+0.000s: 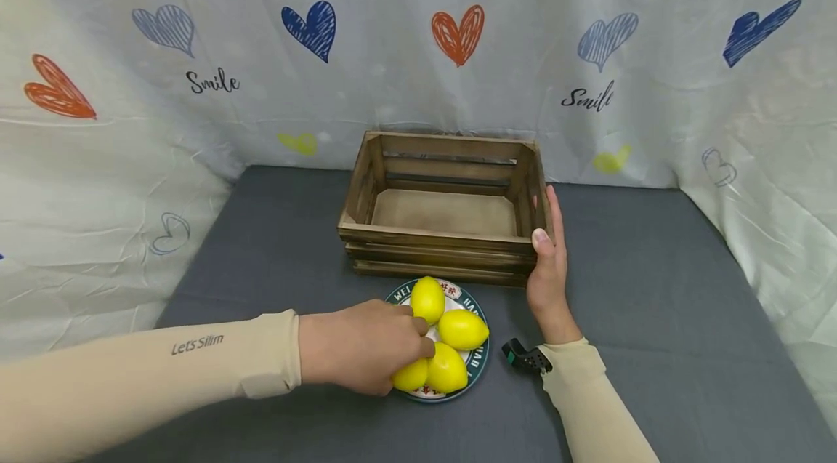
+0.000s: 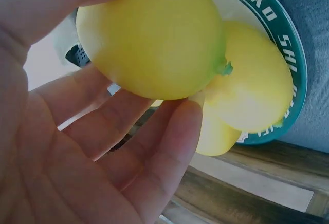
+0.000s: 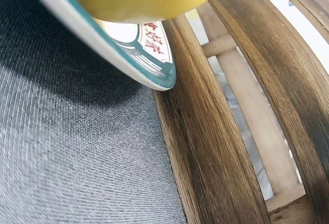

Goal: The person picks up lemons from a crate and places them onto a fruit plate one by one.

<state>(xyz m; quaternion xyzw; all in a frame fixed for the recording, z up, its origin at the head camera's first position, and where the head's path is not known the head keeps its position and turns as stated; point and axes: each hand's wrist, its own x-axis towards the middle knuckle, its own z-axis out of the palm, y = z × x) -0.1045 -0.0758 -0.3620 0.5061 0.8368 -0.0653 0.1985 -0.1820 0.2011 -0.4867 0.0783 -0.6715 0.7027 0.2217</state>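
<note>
My left hand (image 1: 369,347) reaches over a round plate (image 1: 482,365) with a green lettered rim. In the left wrist view its thumb and fingers hold a yellow lemon (image 2: 154,39) with a green stem end. Other lemons (image 1: 463,330) lie on the plate, close together. Behind the plate stands a brown slatted wooden crate (image 1: 438,236), with its inside bare. My right hand (image 1: 548,281) grips the crate's right end, thumb at the front corner and fingers along the side. The right wrist view shows the plate's rim (image 3: 167,75) close against the crate's slats (image 3: 200,126).
A grey cloth (image 1: 281,245) covers the table. Behind and at both sides hangs a white curtain (image 1: 392,85) printed with hearts and words. A black band (image 1: 523,357) sits at my right wrist.
</note>
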